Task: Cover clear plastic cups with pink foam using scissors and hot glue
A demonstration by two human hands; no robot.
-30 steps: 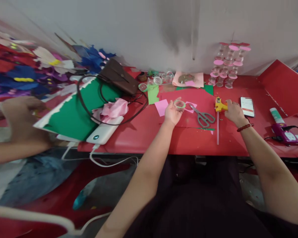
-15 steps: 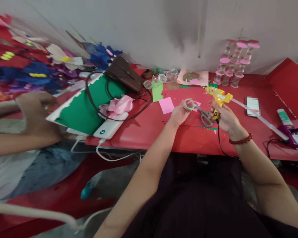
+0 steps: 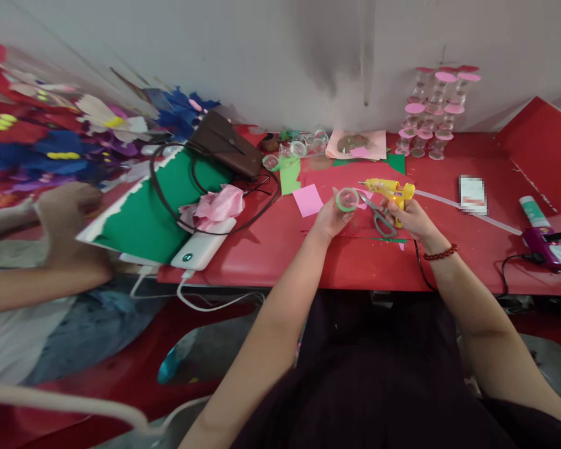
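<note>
In my left hand (image 3: 333, 218) is a small clear plastic cup (image 3: 347, 199) with a green rim, its round opening turned towards me. My right hand (image 3: 410, 218) grips a yellow hot glue gun (image 3: 387, 191) by its handle. The metal nozzle points left, a little apart from the cup, and a long glue stick (image 3: 442, 198) trails out of the back. Between my hands, grey-handled scissors (image 3: 384, 224) lie on the red table (image 3: 280, 249). Pink paper (image 3: 308, 201) and green paper (image 3: 290, 177) rest left of the cup.
Pink-disc cup strings (image 3: 434, 112) stand by the wall. Several clear cups (image 3: 299, 148) sit at the back. A brown bag (image 3: 229, 143), white power bank (image 3: 203, 244) and green board (image 3: 135, 212) lie left, near another person's arm (image 3: 42, 284). Rightward is a purple plug block (image 3: 549, 252).
The glue gun has swung level, its nozzle now nearer the cup. My left hand has turned the cup so that more of its inside shows. My view has shifted slightly.
</note>
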